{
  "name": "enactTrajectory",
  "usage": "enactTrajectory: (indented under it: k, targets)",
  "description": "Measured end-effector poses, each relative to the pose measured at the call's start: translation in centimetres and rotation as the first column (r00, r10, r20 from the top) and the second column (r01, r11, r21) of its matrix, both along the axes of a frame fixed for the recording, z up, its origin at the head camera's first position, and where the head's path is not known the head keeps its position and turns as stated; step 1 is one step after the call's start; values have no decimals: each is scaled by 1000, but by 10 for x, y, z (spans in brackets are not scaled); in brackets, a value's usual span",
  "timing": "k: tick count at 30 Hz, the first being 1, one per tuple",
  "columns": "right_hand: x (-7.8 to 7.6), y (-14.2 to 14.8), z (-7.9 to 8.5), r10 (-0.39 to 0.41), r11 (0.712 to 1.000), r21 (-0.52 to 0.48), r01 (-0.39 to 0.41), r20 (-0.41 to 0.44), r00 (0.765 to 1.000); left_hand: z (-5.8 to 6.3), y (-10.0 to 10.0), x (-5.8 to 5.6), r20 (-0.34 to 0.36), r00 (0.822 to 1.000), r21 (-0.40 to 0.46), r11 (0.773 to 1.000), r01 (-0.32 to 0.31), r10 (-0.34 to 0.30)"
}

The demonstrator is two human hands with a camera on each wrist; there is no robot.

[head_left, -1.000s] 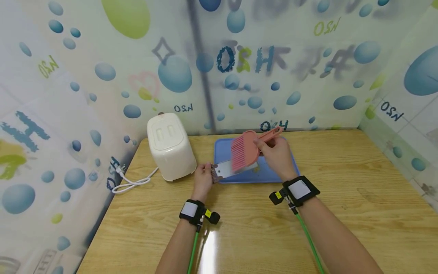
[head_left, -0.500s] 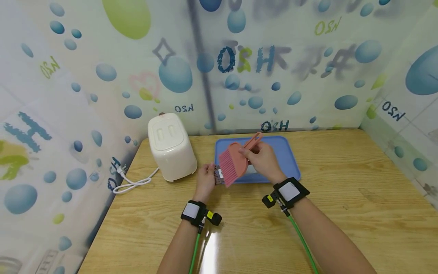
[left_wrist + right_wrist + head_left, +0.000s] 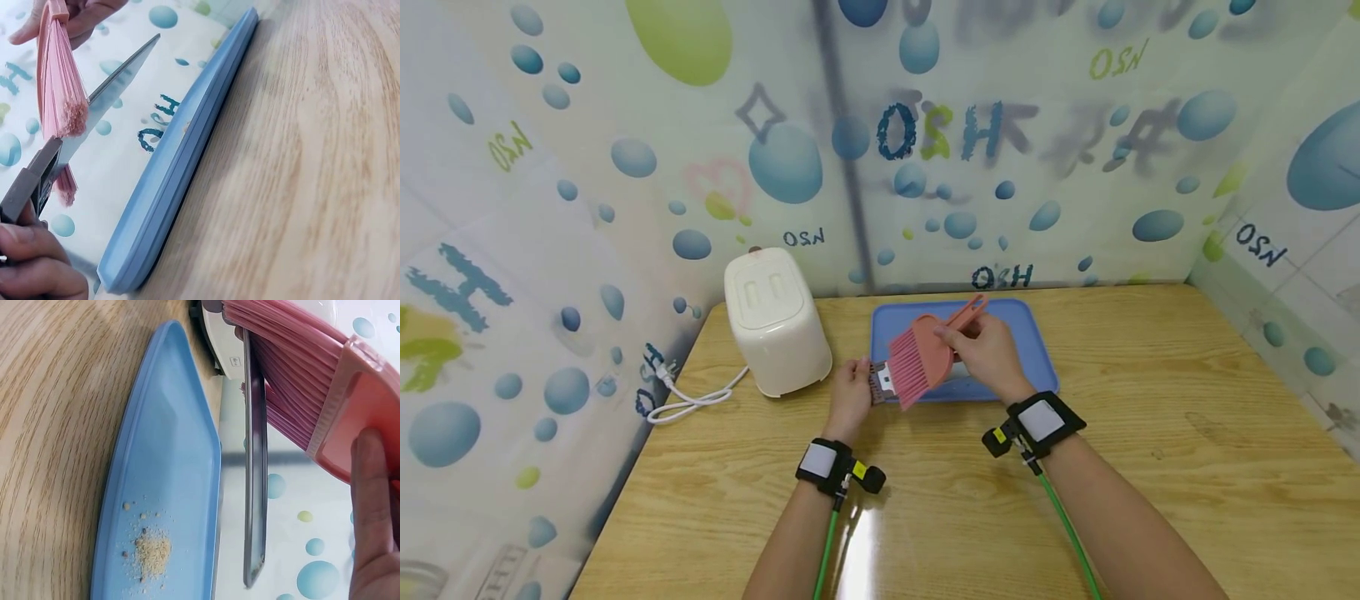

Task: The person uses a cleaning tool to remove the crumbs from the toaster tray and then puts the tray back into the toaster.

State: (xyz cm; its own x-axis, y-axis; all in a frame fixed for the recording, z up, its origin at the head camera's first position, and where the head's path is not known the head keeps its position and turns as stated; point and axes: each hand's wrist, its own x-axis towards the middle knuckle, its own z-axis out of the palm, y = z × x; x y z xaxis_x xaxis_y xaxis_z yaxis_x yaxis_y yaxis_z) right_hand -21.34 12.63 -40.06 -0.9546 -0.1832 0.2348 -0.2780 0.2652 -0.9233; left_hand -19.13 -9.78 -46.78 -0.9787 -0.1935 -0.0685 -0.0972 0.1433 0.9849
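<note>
My left hand [image 3: 848, 393] grips the grey handle end of a flat metal crumb tray [image 3: 886, 378], which is tilted over the blue tray [image 3: 1024, 354]. In my right hand [image 3: 992, 354] is a pink brush [image 3: 934, 350], pinched with the thumb on its flat face. Its bristles [image 3: 62, 94] lie across the metal near the handle and hide part of it in the head view. Seen from the right wrist, the crumb tray's far end sticks out past the bristles, above the blue tray. A small heap of crumbs [image 3: 152, 553] lies on that blue tray.
A cream toaster [image 3: 778, 325] stands left of the blue tray, its white cord [image 3: 688, 404] and plug lying to its left. The wooden table [image 3: 1150, 417] meets a bubble-patterned wall covering [image 3: 1045, 167] at the back.
The brush in my right hand has swept left and down along the crumb tray to near its handle, then come slightly back right. My left hand has hardly moved.
</note>
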Motion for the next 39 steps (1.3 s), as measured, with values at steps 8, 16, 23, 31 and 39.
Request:
enactTrajectory:
  k: [8,16,23,31,39]
  targets:
    - [0,5,1,-32,999,26,32,2,999,1,1,-1,-6,1000,1,1000,-14,14]
    - [0,11,0,-48,998,36,49,-28,998,-1,-1,-2,-22,999,-7,1000,-28,28]
    - [0,15,0,-70,996,45,71,-20,997,-1,-3,-1,-9,999,8,999,-31,31]
    - [-2,20,-1,-104,992,68,106,-31,994,-1,-3,0,-2,999,6,999,-37,37]
    - [-3,26,-3,-141,987,68,142,-31,990,-2,-4,-1,23,998,1,999,-52,52]
